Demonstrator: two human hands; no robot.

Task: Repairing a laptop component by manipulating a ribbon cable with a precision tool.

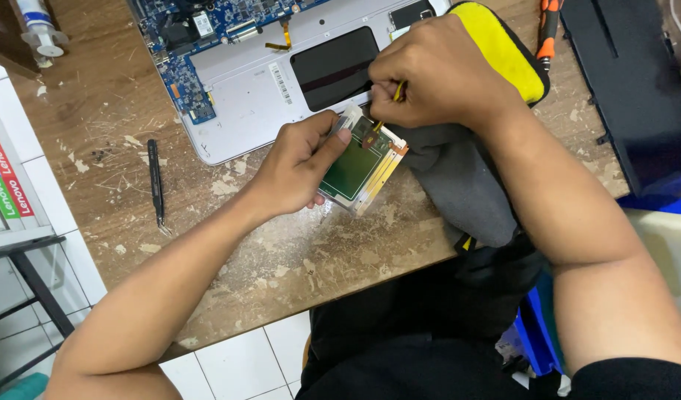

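My left hand grips a small flat rectangular part with a green board face and pale edges, tilted above the worn wooden table. My right hand is closed around a thin yellow-handled tool whose tip touches the part's upper corner. Just behind both hands lies an opened silver laptop shell with a blue circuit board and a dark rectangular cut-out.
Black tweezers lie on the table to the left. A grey and yellow cloth pouch sits under my right wrist. A black panel lies at the right, an orange-handled tool beside it. A white tube stands top left.
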